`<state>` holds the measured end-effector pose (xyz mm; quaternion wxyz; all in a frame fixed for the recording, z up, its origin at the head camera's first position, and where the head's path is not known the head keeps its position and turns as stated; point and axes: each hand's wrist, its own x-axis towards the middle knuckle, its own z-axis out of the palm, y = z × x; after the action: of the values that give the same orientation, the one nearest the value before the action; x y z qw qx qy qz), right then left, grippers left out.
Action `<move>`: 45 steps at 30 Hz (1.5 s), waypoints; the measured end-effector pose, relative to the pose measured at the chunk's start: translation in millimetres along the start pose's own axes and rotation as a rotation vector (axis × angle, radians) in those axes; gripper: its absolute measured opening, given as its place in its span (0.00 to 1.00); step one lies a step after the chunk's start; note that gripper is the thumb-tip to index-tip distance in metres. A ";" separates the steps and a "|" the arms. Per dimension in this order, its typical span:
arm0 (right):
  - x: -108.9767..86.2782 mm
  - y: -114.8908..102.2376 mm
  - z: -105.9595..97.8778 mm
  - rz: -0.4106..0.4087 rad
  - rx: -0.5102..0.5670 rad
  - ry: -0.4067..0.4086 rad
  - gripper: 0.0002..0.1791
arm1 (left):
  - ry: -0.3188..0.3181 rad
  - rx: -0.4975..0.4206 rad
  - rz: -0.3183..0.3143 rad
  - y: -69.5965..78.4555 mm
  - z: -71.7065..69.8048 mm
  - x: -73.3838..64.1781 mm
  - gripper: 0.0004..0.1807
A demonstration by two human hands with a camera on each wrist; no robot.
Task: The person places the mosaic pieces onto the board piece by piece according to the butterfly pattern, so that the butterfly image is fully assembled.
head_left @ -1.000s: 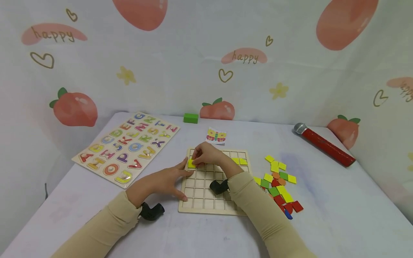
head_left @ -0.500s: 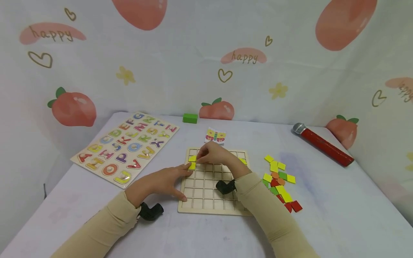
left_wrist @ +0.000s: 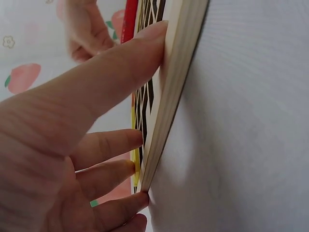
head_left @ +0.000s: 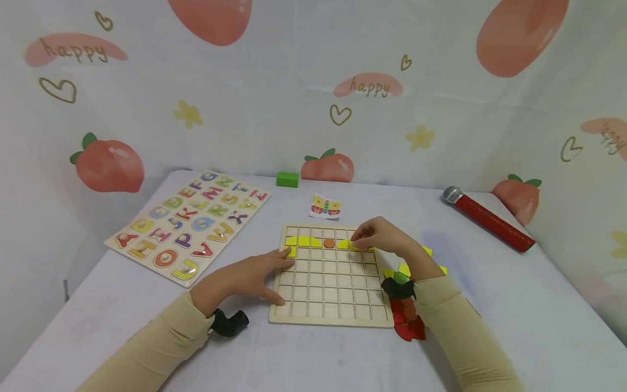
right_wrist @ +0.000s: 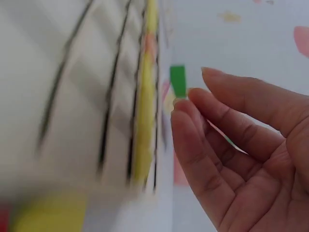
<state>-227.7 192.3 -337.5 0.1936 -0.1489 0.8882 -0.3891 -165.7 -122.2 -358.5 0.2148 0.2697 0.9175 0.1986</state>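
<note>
A square wooden grid board (head_left: pixel 315 295) lies flat on the table. My left hand (head_left: pixel 247 275) rests along its left side, thumb (left_wrist: pixel 152 41) and fingertips at the wooden edge, holding no piece. Across the second row from the top run yellow tiles (head_left: pixel 305 241), an orange disc (head_left: pixel 330 243) and more yellow tiles (head_left: pixel 344 244). One further yellow tile (head_left: pixel 292 252) sits below the row's left end. Over the right part of this row hovers my right hand (head_left: pixel 387 240). In the right wrist view its loosely bent fingers (right_wrist: pixel 190 140) show nothing between them.
Loose red, yellow and green pieces (head_left: pixel 409 325) lie right of the board, partly behind the right arm. Behind the board is a butterfly picture card (head_left: pixel 325 207). A letter puzzle (head_left: pixel 191 231) lies left, a green block (head_left: pixel 287 179) at the back, a red microphone (head_left: pixel 490 220) at right.
My right hand has moved from the board's left part to the right end of the tile row, uncovering the left tiles and orange disc. My left hand has stayed at the edge.
</note>
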 end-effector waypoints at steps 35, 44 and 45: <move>-79.9 68.8 -42.8 0.226 -0.163 0.048 0.12 | 0.011 -0.046 0.009 3.2 3.2 -1.1 0.45; -62.1 36.4 -28.3 0.094 -0.127 0.084 0.13 | 0.024 -0.019 -0.009 3.0 2.1 -1.7 0.45; -59.1 32.0 -25.6 0.079 -0.108 0.080 0.13 | 0.024 -0.021 -0.010 3.2 1.6 -1.9 0.45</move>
<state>-191.1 253.9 -332.1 0.1650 -0.1084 0.9200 -0.3386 -162.2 -120.4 -357.8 0.2074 0.2603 0.9193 0.2102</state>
